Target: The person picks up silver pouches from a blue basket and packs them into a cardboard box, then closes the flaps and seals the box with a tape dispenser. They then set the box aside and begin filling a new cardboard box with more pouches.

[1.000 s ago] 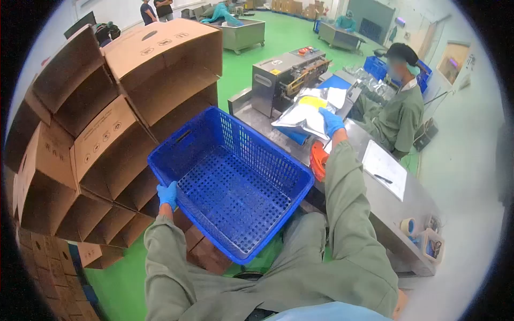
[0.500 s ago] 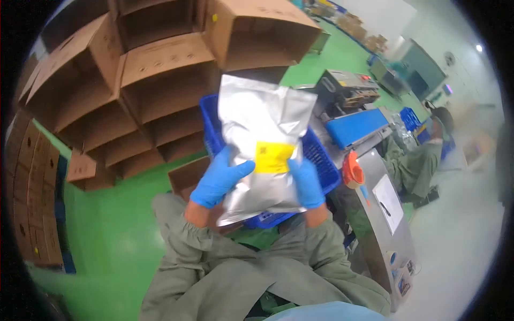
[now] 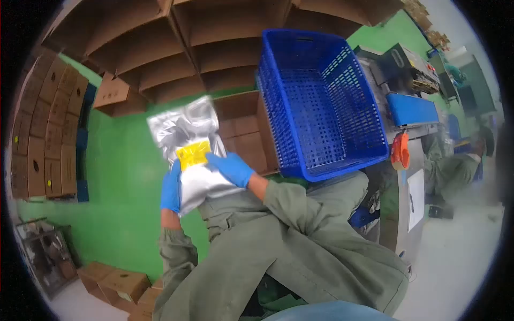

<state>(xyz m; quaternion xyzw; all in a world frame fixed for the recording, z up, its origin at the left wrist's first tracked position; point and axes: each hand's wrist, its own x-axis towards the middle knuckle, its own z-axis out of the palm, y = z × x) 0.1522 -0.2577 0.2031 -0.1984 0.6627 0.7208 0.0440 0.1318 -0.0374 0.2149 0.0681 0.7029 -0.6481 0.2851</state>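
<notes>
Both my hands, in blue gloves, grip a silver foil bag (image 3: 201, 181) with a yellow label (image 3: 193, 154). My left hand (image 3: 171, 188) is closed on the bag's left edge, and my right hand (image 3: 233, 169) holds its right side near the label. The bag is tilted, held over the green floor and the left edge of an open cardboard box (image 3: 243, 127). That box looks empty inside where it shows. Right beside it stands a blue plastic crate (image 3: 316, 101) with perforated walls and nothing in it.
Open cardboard boxes (image 3: 225, 32) are stacked ahead on their sides. More cartons (image 3: 48, 128) stand at left. At right, a metal table bears an orange tape dispenser (image 3: 400, 151), a paper sheet (image 3: 416, 200) and a blue-belted machine (image 3: 412, 109). A co-worker (image 3: 452, 160) sits beyond.
My hands have carried the foil bag from over the blue crate to the left, beside the cardboard box. My view has turned left, and the crate's inside now shows.
</notes>
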